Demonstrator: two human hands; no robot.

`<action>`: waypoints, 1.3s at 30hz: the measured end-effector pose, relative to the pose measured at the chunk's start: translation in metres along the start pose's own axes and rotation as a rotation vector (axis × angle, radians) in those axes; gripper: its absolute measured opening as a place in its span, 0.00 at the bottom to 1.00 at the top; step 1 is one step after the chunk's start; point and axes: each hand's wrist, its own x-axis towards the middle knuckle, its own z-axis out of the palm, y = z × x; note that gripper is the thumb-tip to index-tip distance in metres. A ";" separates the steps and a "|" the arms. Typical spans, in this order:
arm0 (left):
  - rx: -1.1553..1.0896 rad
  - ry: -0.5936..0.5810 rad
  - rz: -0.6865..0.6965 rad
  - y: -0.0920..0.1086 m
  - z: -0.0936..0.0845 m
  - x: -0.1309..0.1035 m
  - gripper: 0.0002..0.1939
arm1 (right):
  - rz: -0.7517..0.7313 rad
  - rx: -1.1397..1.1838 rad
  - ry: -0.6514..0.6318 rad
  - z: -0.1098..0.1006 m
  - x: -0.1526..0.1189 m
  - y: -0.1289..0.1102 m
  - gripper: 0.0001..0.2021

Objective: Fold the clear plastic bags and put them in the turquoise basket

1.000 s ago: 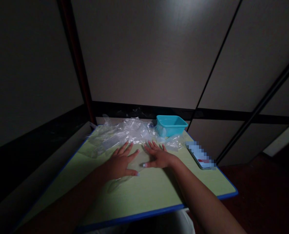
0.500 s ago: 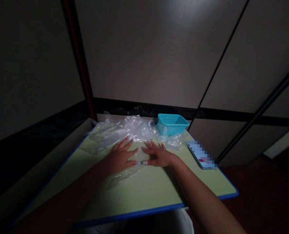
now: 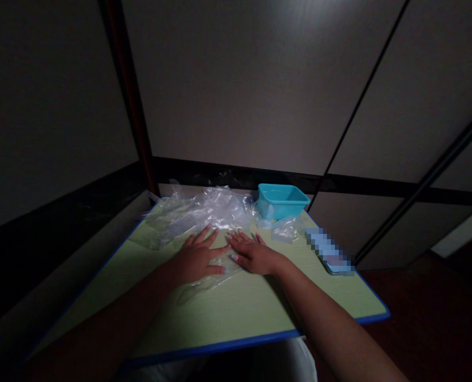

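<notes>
The pale-green rectangular worktop [image 3: 259, 302] edged in blue carries a crumpled heap of clear plastic [image 3: 220, 209] at its far side; a thin, transparent plastic film [image 3: 206, 286] lies nearer the front; an open turquoise rectangular box [image 3: 281, 209] stands just right of the heap. The bare left hand [image 3: 194, 261], fingers spread, and bare right hand [image 3: 259, 257], fingers closer together, rest at the film; both are unclenched, grasping nothing.

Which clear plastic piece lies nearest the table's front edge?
The flat piece, the only one showing on the near side of the left hand and right hand; the heap lies beyond them, the small piece in front of the box.
</notes>
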 end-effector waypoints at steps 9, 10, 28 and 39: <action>-0.005 0.406 -0.066 0.000 -0.015 0.005 0.22 | -0.021 -0.026 0.016 0.005 0.001 -0.003 0.29; -0.012 0.460 -0.078 -0.001 -0.016 0.006 0.22 | -0.029 -0.038 0.014 0.006 0.002 -0.004 0.29; -0.008 0.490 -0.228 0.002 -0.014 0.008 0.20 | 0.165 -0.121 0.016 0.012 0.005 -0.011 0.29; -0.253 0.202 0.337 0.064 -0.017 -0.016 0.33 | 0.150 -0.233 0.094 0.010 0.009 -0.009 0.33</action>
